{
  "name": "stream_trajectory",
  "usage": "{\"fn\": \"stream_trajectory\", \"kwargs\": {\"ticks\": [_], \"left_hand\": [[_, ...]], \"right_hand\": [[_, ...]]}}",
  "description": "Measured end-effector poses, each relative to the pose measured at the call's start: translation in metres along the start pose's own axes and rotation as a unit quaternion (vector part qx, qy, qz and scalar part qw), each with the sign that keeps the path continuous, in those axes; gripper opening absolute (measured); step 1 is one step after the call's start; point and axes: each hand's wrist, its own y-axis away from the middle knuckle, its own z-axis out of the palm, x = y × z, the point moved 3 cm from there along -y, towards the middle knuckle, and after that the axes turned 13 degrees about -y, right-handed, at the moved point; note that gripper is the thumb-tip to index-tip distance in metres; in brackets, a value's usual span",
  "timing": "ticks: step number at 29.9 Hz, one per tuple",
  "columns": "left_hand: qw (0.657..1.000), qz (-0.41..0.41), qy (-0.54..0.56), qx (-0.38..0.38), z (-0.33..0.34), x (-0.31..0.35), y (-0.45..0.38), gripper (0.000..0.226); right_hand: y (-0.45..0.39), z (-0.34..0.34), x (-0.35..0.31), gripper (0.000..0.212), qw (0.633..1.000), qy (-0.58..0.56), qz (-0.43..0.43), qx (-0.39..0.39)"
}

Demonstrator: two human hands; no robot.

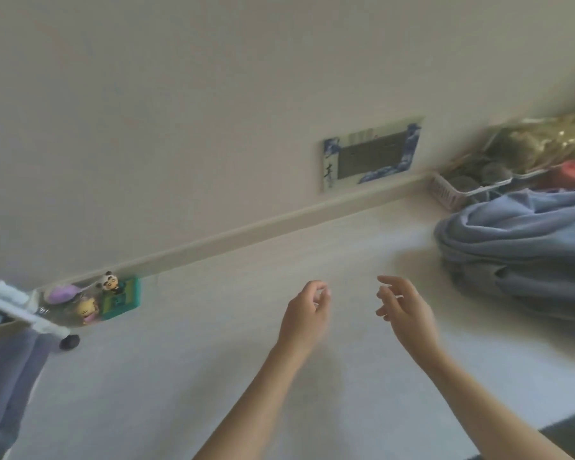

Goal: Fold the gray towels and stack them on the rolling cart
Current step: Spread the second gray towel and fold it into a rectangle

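While both arms are reaching over the pale floor, the left hand is hanging w/ fingers loosely curled, holding nothing. The right hand is hovering just beside it, fingers relaxed and apart, also holding nothing. The gray towels are lying in a heap to the right of the right hand, well apart. The rolling cart is standing far left of the left hand.
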Motion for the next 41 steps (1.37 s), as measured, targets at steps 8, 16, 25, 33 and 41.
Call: {"fn": "stream_trajectory", "kwargs": {"ticks": [8,16,25,33,41], "left_hand": [[0.993,0.068,0.015,-0.091,0.128,0.141,-0.024,0.027],[0.983,0.169,-0.012,-0.067,0.196,0.229,-0.048,0.026],[0.957,0.243,-0.16,-0.011,0.234,0.268,-0.088,0.055],[0.965,0.234,-0.118,-0.011,0.227,0.277,-0.114,0.022],[0.965,0.26,-0.022,-0.004,0.159,0.287,-0.107,0.012]], "right_hand": [[-0.025,-0.172,0.018,0.016,0.989,0.079,-0.04,0.115],[-0.046,-0.269,0.023,0.028,0.962,0.14,-0.048,0.228],[-0.099,-0.313,0.026,0.041,0.893,0.356,-0.136,0.238],[-0.133,-0.318,0.023,0.036,0.882,0.389,-0.155,0.218],[-0.14,-0.286,-0.03,0.03,0.892,0.272,-0.261,0.248]]}}
